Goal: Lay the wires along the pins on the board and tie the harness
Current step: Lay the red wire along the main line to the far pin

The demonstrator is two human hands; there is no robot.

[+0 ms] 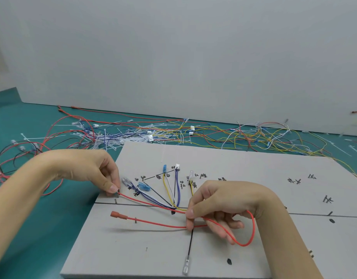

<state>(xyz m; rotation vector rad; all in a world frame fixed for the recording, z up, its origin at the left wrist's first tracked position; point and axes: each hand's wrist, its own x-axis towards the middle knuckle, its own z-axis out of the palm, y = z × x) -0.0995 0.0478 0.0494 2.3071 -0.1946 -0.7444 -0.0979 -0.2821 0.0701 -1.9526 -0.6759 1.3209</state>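
Laying step: left hand (105, 174) pinches red wire (149, 204) end beside a pin (115, 200); right hand (217, 206) pinches its loop; next, I judge, seat it along the pins.

Handwritten black Chinese labels on the grey board (213, 158), 红 and 黄 legible (others too blurred)

Plain pale grey wall (193, 57), teal green tabletop (43, 218), soft even light

I see green table (43, 228). Grey board (223, 162) lies flat on it. Behind board, tangle of loose wires (244, 135) and white cable ties (105, 137) spread across table.
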